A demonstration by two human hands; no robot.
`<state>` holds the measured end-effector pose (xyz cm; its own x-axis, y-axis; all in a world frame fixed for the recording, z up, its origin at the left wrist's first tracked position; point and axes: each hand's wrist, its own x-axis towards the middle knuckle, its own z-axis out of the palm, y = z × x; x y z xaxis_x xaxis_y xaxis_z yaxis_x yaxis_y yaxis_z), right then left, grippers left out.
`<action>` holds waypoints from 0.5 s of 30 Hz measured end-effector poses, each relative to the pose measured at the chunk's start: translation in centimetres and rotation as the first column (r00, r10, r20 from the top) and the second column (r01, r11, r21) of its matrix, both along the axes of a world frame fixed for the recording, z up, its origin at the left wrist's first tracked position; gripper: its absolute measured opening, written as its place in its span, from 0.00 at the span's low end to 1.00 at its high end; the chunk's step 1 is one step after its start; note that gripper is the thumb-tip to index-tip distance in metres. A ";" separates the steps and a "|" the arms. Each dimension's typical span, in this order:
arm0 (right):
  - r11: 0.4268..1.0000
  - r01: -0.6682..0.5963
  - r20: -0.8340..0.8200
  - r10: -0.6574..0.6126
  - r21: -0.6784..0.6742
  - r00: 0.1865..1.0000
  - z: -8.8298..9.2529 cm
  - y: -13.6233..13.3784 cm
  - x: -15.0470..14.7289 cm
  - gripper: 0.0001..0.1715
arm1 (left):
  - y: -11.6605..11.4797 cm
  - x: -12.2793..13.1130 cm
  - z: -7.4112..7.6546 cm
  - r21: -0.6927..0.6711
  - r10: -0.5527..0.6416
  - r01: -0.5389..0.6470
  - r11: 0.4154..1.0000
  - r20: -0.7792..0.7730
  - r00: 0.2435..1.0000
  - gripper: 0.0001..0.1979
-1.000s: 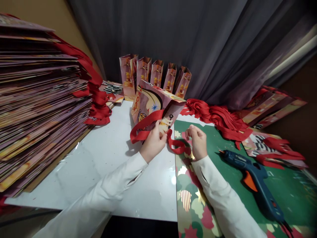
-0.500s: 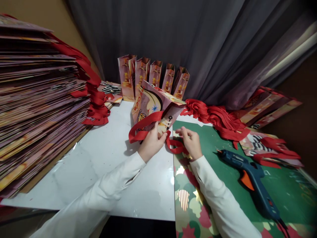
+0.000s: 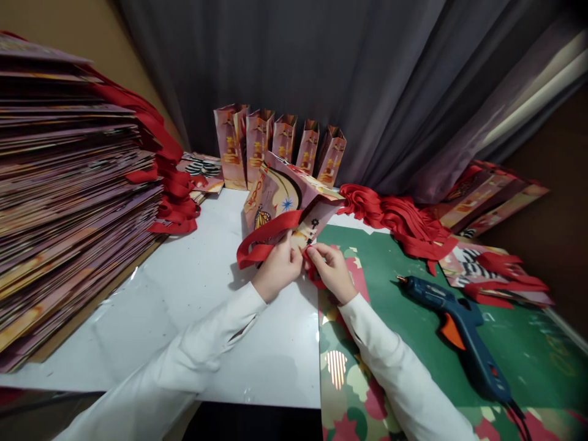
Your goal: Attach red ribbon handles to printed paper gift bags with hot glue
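Note:
A printed paper bag (image 3: 287, 184) with a butterfly and a blue star tilts above the white tabletop, its mouth toward the upper right. My left hand (image 3: 279, 264) is closed on the bag's near edge and a red ribbon (image 3: 266, 237), which loops out to the left over the bag's face. Close beside it, my right hand (image 3: 331, 269) pinches the ribbon's other part at the bag's lower corner. The fingertips of both hands nearly meet, and the ribbon between them is partly hidden.
A tall stack of flat bags (image 3: 68, 208) fills the left side. Several upright bags (image 3: 260, 144) line the back by a grey curtain. Red ribbons (image 3: 404, 214) lie behind a green mat (image 3: 386, 263). A blue glue gun (image 3: 459, 331) lies at right, near a flat zebra-striped bag (image 3: 468, 263).
My right hand has moved left to the bag's corner and closed on the red ribbon. My left hand keeps its hold, and the bag has hardly moved.

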<state>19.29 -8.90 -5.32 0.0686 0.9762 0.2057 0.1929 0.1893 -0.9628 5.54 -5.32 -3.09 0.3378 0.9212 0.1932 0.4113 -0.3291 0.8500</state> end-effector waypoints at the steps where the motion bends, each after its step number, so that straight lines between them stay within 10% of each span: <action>1: 1.000 0.006 0.000 -0.006 0.002 1.000 0.0 0.0 0.0 0.21 | 0.0 0.0 0.0 0.006 -0.002 0.002 1.000 0.012 1.000 0.22; 15: 0.910 -0.229 0.074 0.270 -0.344 0.960 1.4 -4.7 3.0 0.26 | 2.7 -1.7 0.7 0.097 -0.075 0.056 0.994 0.195 0.978 0.19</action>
